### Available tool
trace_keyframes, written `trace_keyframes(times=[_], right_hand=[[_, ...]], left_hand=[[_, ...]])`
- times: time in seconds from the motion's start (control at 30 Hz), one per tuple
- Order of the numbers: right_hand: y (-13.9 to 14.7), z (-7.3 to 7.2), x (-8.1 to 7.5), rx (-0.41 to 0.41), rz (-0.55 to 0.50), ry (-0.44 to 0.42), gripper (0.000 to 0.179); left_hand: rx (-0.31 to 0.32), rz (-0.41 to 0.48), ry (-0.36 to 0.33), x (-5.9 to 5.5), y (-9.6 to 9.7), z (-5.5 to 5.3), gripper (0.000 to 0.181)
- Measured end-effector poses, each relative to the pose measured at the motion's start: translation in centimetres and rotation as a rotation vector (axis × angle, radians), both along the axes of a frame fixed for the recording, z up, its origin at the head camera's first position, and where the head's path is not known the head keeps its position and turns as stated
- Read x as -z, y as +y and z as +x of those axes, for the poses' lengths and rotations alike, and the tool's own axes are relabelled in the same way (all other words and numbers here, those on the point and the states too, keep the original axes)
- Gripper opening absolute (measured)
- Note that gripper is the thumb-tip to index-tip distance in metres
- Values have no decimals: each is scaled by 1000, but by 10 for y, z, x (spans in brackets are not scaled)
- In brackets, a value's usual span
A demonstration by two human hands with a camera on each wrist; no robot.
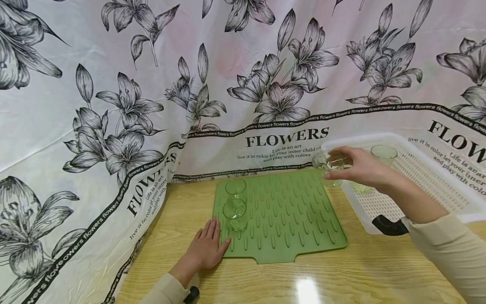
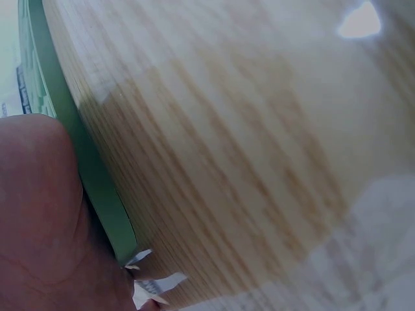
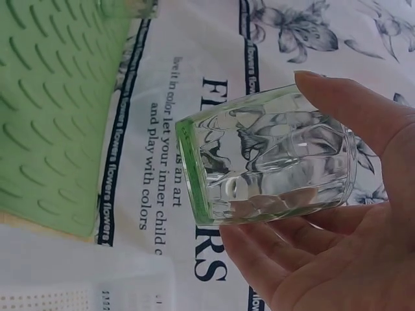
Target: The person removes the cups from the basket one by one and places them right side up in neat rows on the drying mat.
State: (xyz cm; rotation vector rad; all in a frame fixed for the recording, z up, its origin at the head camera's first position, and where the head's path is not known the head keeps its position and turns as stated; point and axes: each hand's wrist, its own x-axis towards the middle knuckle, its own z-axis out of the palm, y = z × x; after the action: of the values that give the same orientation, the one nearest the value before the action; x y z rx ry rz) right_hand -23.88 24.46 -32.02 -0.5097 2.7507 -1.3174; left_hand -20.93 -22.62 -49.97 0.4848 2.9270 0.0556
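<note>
A clear drinking glass (image 1: 327, 162) is held in my right hand (image 1: 357, 166), above the far right corner of the green mat (image 1: 281, 219). In the right wrist view, thumb and fingers grip that glass (image 3: 266, 159) from opposite sides, and it lies tilted with its thick green-tinted base away from the palm. Two more glasses stand on the mat's left side, a far one (image 1: 236, 188) and a nearer one (image 1: 235, 213). My left hand (image 1: 206, 247) rests with straight fingers on the mat's near left edge. Its wrist view shows part of the hand against the mat's rim (image 2: 97, 175).
A white perforated basket (image 1: 429, 181) stands right of the mat on the wooden table (image 1: 182, 198), holding at least one glass (image 1: 384, 154); the right arm reaches across it. Behind and to the left hangs a flower-printed cloth (image 1: 205, 152).
</note>
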Motion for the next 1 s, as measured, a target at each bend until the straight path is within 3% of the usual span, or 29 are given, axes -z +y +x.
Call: trace_keyframes(times=[0.67, 1.0], right_hand=[[-39, 4, 4, -56, -18, -12, 85], [-56, 0, 13, -92, -68, -27, 79]], left_hand=[[-5, 1, -7, -1, 1, 0, 83], [4, -5, -4, 3, -1, -2, 81]])
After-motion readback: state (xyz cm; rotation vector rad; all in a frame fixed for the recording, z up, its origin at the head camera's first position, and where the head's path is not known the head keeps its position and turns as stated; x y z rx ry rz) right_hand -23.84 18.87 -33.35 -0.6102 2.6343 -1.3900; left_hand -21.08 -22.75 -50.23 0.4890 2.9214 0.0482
